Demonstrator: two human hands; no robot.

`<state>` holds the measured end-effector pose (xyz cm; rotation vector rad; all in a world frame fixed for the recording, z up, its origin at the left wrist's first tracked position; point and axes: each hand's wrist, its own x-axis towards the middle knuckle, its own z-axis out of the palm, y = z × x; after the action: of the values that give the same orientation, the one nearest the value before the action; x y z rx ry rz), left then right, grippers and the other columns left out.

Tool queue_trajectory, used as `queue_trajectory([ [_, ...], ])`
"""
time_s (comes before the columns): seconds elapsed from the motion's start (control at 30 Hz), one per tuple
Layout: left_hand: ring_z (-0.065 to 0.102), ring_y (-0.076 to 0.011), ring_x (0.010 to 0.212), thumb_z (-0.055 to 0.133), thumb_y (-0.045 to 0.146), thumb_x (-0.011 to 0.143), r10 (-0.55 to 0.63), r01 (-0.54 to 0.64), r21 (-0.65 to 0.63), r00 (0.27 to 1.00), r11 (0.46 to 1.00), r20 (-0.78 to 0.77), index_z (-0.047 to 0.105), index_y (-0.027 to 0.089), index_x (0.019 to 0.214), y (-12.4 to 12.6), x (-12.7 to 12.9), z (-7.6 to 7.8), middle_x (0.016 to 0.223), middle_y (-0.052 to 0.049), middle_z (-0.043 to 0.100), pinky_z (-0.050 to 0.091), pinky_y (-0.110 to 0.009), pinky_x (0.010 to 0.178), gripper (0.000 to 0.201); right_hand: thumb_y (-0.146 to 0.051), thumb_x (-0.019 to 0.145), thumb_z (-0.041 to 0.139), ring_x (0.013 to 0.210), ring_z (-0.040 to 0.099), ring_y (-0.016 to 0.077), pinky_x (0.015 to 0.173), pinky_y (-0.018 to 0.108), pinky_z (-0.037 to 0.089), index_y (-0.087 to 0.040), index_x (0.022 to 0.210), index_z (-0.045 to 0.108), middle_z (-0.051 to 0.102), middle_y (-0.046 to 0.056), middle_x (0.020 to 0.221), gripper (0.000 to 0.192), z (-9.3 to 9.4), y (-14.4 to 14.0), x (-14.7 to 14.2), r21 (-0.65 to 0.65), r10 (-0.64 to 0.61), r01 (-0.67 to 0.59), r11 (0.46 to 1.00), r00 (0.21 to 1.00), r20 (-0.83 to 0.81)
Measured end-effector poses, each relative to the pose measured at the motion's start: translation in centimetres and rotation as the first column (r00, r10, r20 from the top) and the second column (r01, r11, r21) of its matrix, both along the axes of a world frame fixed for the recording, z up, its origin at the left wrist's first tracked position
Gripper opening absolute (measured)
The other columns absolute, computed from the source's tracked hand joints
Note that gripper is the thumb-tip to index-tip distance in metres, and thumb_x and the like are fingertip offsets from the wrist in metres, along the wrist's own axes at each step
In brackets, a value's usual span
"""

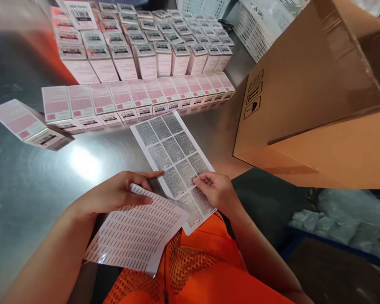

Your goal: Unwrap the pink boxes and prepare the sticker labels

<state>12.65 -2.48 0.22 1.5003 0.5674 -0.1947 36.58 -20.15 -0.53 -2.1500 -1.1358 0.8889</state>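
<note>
My left hand point(128, 192) grips a sheet of small strip labels point(136, 232) between thumb and fingers, and its index finger reaches out to the edge of a second sheet. That second one is a white label sheet point(174, 147) with blocks of dense dark print, lying over the table's near edge. My right hand point(217, 190) is closed in a pinch over the lower right blocks of print; whether a label corner is between its fingertips is hidden. The strip-label sheet overlaps the lower left of the printed sheet.
Beyond the sheets, a row of pink-and-white boxes point(120, 99) lies on the metal table point(114, 156). Several upright boxes point(145, 63) stand behind it. One box point(28, 124) sits apart at left. A large cardboard carton point(281, 93) fills the right, near white plastic baskets point(256, 31).
</note>
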Motion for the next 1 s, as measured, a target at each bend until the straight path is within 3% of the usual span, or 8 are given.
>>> queue_trajectory([
  [0.27,0.061,-0.0272,0.125,0.076,0.037,0.080,-0.020,0.020,0.012,1.000,1.000,-0.003,0.072,0.023,0.081,0.0,0.0,0.2,0.156,0.003,0.045,0.054,-0.033,0.094,0.014,-0.036,0.087,0.061,0.055,0.056,0.0141,0.053,0.026,0.035,-0.020,0.071,0.067,0.064,-0.001,0.058,0.024,0.1,0.1,0.0,0.016,0.006,-0.006,1.000,1.000,0.024],
  [0.4,0.059,-0.0307,0.127,0.077,0.038,0.079,-0.005,0.004,-0.010,1.000,1.000,-0.029,0.071,0.022,0.078,-0.1,0.1,0.5,0.156,0.002,0.046,0.055,-0.034,0.094,0.018,-0.031,0.085,0.062,0.060,0.059,0.0154,0.058,0.027,0.040,-0.021,0.072,0.066,0.065,0.000,0.064,0.017,-0.2,0.1,-0.5,0.022,-0.010,0.008,1.000,0.998,0.066],
  [0.57,0.053,-0.0328,0.134,0.079,0.038,0.077,0.017,-0.017,-0.013,1.000,1.000,-0.012,0.072,0.022,0.076,-0.3,0.3,0.7,0.154,0.001,0.048,0.048,-0.038,0.106,0.017,-0.025,0.076,0.068,0.059,0.054,0.0131,0.062,0.029,0.042,-0.021,0.074,0.053,0.059,0.000,0.081,0.016,-0.7,0.0,-1.2,0.111,-0.149,0.126,0.986,0.961,0.232],
  [0.7,0.052,-0.0323,0.135,0.082,0.034,0.074,0.099,-0.098,-0.036,0.995,0.995,0.025,0.073,0.021,0.074,-0.6,0.3,1.3,0.146,-0.004,0.057,0.045,-0.039,0.109,0.016,-0.032,0.076,0.074,0.055,0.052,0.0105,0.061,0.029,0.047,-0.021,0.093,0.055,0.060,0.001,0.090,0.028,0.0,-0.6,-1.4,0.213,-0.232,0.224,0.951,0.973,0.014],
  [0.77,0.056,-0.0324,0.131,0.083,0.034,0.072,0.182,-0.179,-0.070,0.983,0.981,0.026,0.073,0.020,0.074,-0.9,0.3,1.7,0.138,-0.006,0.064,0.049,-0.038,0.104,0.017,-0.036,0.083,0.071,0.066,0.059,0.0129,0.063,0.028,0.049,-0.022,0.104,0.060,0.063,0.004,0.099,0.027,1.0,-1.1,-2.0,0.287,-0.107,0.127,0.950,0.991,-0.084],
  [0.83,0.062,-0.0316,0.123,0.084,0.034,0.071,0.250,-0.247,-0.102,0.968,0.964,0.017,0.075,0.019,0.077,-1.3,0.2,2.1,0.128,-0.008,0.070,0.052,-0.037,0.098,0.019,-0.036,0.088,0.069,0.081,0.063,0.0154,0.067,0.027,0.051,-0.024,0.112,0.065,0.064,0.004,0.106,0.026,2.0,-1.3,-2.7,0.334,0.111,-0.081,0.939,0.991,-0.071],
  [0.9,0.070,-0.0282,0.106,0.086,0.035,0.069,0.295,-0.294,-0.113,0.956,0.949,-0.008,0.076,0.018,0.081,-1.8,0.3,2.3,0.112,-0.007,0.076,0.055,-0.033,0.088,0.023,-0.030,0.091,0.068,0.092,0.063,0.0177,0.076,0.028,0.051,-0.025,0.113,0.068,0.066,0.004,0.106,0.023,2.6,-1.1,-3.5,0.370,0.268,-0.267,0.890,0.962,0.051],
  [1.0,0.070,-0.0190,0.070,0.087,0.037,0.066,0.355,-0.364,-0.118,0.931,0.924,-0.087,0.073,0.018,0.077,-2.3,0.4,2.1,0.079,-0.002,0.076,0.053,-0.027,0.065,0.026,-0.021,0.093,0.065,0.097,0.060,0.0210,0.084,0.034,0.048,-0.021,0.107,0.071,0.068,0.005,0.098,0.015,2.6,-0.3,-4.3,0.397,0.276,-0.381,0.835,0.914,0.296],
])
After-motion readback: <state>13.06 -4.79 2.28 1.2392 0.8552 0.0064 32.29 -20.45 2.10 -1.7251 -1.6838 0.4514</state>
